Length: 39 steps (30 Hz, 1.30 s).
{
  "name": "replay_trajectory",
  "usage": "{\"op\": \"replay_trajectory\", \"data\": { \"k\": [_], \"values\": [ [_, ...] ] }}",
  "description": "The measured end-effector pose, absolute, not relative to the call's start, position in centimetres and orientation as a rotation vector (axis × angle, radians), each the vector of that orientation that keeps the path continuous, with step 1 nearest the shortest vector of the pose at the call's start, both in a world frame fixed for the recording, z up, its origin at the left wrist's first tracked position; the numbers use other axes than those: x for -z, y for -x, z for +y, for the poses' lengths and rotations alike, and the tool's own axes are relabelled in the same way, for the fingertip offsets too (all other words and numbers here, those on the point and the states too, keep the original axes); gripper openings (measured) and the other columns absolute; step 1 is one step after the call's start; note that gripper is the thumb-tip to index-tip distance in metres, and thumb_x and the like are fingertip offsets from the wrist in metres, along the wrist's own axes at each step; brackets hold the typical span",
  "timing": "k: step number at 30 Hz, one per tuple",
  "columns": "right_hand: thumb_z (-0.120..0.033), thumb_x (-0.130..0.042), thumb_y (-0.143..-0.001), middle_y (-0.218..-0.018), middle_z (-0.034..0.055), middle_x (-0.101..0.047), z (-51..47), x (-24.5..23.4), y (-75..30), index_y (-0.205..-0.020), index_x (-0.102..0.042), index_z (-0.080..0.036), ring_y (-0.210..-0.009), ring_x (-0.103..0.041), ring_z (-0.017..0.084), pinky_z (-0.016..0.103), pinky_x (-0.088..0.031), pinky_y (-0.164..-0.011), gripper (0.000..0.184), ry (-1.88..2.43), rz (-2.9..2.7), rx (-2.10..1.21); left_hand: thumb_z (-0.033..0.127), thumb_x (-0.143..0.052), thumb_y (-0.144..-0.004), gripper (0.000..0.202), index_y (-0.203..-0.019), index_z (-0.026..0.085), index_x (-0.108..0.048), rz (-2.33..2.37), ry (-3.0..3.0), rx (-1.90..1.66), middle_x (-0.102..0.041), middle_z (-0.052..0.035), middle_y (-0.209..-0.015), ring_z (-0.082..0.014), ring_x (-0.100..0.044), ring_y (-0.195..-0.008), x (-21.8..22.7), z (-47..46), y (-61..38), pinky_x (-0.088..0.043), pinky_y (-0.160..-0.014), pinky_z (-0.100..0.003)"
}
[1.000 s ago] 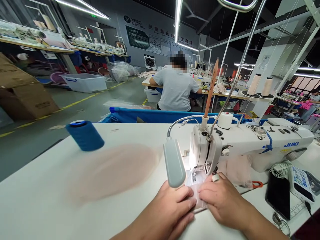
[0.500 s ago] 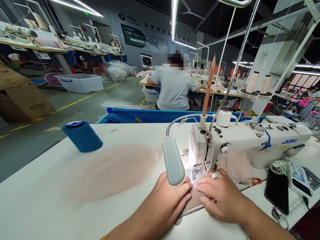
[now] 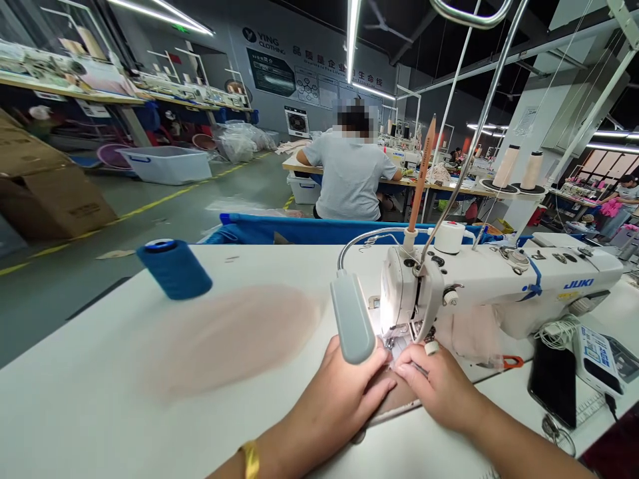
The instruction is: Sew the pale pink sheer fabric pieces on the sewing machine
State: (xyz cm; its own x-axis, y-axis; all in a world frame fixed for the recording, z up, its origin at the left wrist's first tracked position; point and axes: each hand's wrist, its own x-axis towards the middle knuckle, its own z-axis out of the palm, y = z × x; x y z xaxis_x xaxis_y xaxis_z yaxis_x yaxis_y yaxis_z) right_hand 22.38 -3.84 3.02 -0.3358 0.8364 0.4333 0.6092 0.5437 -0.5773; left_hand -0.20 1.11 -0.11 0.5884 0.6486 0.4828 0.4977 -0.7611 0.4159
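Note:
My left hand [image 3: 344, 389] lies low over the sewing machine [image 3: 499, 269] bed, fingers stretched forward and thumb apart, its fingertips close to the presser foot [image 3: 398, 330]. The grey lamp head [image 3: 352, 319] hides part of its back. My right hand [image 3: 436, 382] is closed, thumb and fingers pinched at the edge of a sheer pale fabric [image 3: 401, 347] just in front of the needle area. A thin grey thing shows between its fingers, too small to name. Beneath both hands is the brownish machine plate [image 3: 394, 402].
A blue thread cone [image 3: 174, 269] stands on the white table [image 3: 269, 426] at left. To the right are an orange-handled tool [image 3: 512, 362], a black phone [image 3: 552, 382], a white box-like device [image 3: 599, 356] and keys [image 3: 554, 426]. A co-worker [image 3: 352, 169] sits ahead, back turned.
My right hand's fingers have drawn together into a tighter pinch. My left hand has shifted slightly right and its wristband has come into view. The camera view has moved slightly.

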Motion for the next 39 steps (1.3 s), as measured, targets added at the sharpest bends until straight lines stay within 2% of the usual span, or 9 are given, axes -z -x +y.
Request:
{"op": "replay_trajectory", "data": {
  "k": [5, 7, 13, 21, 26, 28, 32, 36, 39],
  "values": [
    [-0.012, -0.057, -0.106, -0.097, 0.0036, -0.074, -4.0, -2.5, -22.4, -0.092, -0.064, -0.023, -0.089, -0.066, 0.022, 0.034, -0.049, -0.082, 0.019, 1.117, -2.158, -0.332, 0.019, -0.039, -0.111, 0.035, -0.085, 0.024, -0.062, 0.884, -2.579, -1.044, -0.066, -0.0052, -0.091, -0.0258, -0.056, -0.086, -0.2, 1.3, -0.3, -0.046, -0.083, -0.04],
    [-0.009, -0.058, -0.103, -0.099, 0.0044, -0.075, -4.1, -2.1, -22.7, -0.092, -0.064, -0.023, -0.088, -0.065, 0.022, 0.035, -0.047, -0.082, 0.019, 1.109, -2.266, -0.198, 0.015, -0.039, -0.109, 0.035, -0.086, 0.024, -0.064, 0.842, -2.612, -1.058, -0.068, -0.0043, -0.09, -0.0254, -0.058, -0.085, -0.3, 1.1, -0.1, -0.046, -0.083, -0.041],
    [-0.009, -0.063, -0.099, -0.083, 0.0009, -0.07, -4.7, -1.9, -23.2, -0.085, -0.06, -0.023, -0.08, -0.056, 0.022, 0.036, -0.038, -0.078, 0.02, 1.189, -2.417, 0.138, 0.011, -0.043, -0.107, 0.038, -0.099, 0.025, -0.077, 0.781, -2.757, -1.065, -0.076, -0.0043, -0.092, -0.0256, -0.066, -0.086, -0.5, 0.2, 0.7, -0.05, -0.087, -0.044],
    [-0.01, -0.063, -0.099, -0.089, 0.0037, -0.073, -4.3, -2.1, -23.0, -0.088, -0.063, -0.023, -0.083, -0.058, 0.024, 0.037, -0.038, -0.076, 0.017, 1.203, -2.411, 0.185, 0.015, -0.042, -0.109, 0.039, -0.102, 0.025, -0.079, 0.827, -2.763, -1.015, -0.081, -0.0071, -0.104, -0.0285, -0.067, -0.093, 0.1, 1.0, 0.9, -0.052, -0.09, -0.049],
    [-0.007, -0.064, -0.098, -0.104, 0.0041, -0.079, -3.7, -2.0, -23.0, -0.096, -0.068, -0.022, -0.087, -0.058, 0.024, 0.037, -0.043, -0.079, 0.016, 1.217, -2.352, 0.155, 0.021, -0.042, -0.108, 0.038, -0.104, 0.026, -0.08, 0.934, -2.655, -0.992, -0.08, -0.0087, -0.109, -0.0314, -0.064, -0.101, 0.2, 1.8, 1.1, -0.051, -0.092, -0.048],
    [-0.006, -0.065, -0.098, -0.111, 0.0031, -0.081, -3.7, -2.1, -23.0, -0.102, -0.069, -0.022, -0.089, -0.058, 0.025, 0.037, -0.045, -0.082, 0.017, 1.222, -2.335, 0.122, 0.026, -0.044, -0.107, 0.036, -0.102, 0.027, -0.08, 0.972, -2.529, -0.989, -0.08, -0.0086, -0.106, -0.0324, -0.064, -0.101, -0.3, 2.3, 1.1, -0.051, -0.094, -0.049],
    [-0.005, -0.065, -0.098, -0.123, 0.0026, -0.081, -3.7, -2.3, -22.9, -0.11, -0.071, -0.022, -0.095, -0.06, 0.025, 0.037, -0.048, -0.085, 0.022, 1.225, -2.297, 0.07, 0.038, -0.057, -0.1, 0.026, -0.086, 0.025, -0.074, 1.059, -2.268, -0.994, -0.074, -0.0065, -0.088, -0.0297, -0.064, -0.088, -1.6, 4.0, 0.7, -0.052, -0.089, -0.044],
    [-0.004, -0.064, -0.098, -0.123, 0.0035, -0.081, -3.6, -2.1, -22.8, -0.112, -0.072, -0.023, -0.098, -0.063, 0.026, 0.037, -0.05, -0.086, 0.025, 1.229, -2.289, 0.023, 0.04, -0.069, -0.09, 0.019, -0.081, 0.023, -0.069, 1.061, -2.135, -1.028, -0.074, -0.0066, -0.09, -0.0275, -0.067, -0.088, -2.1, 6.5, -0.1, -0.056, -0.087, -0.04],
    [-0.004, -0.061, -0.098, -0.122, 0.0047, -0.081, -3.6, -1.8, -22.8, -0.116, -0.074, -0.023, -0.098, -0.066, 0.026, 0.038, -0.051, -0.086, 0.029, 1.202, -2.263, 0.012, 0.039, -0.075, -0.086, 0.023, -0.075, 0.022, -0.064, 1.022, -2.038, -0.998, -0.073, -0.0052, -0.084, -0.0239, -0.067, -0.079, -2.4, 7.5, -0.7, -0.058, -0.076, -0.036]
  ]
}}
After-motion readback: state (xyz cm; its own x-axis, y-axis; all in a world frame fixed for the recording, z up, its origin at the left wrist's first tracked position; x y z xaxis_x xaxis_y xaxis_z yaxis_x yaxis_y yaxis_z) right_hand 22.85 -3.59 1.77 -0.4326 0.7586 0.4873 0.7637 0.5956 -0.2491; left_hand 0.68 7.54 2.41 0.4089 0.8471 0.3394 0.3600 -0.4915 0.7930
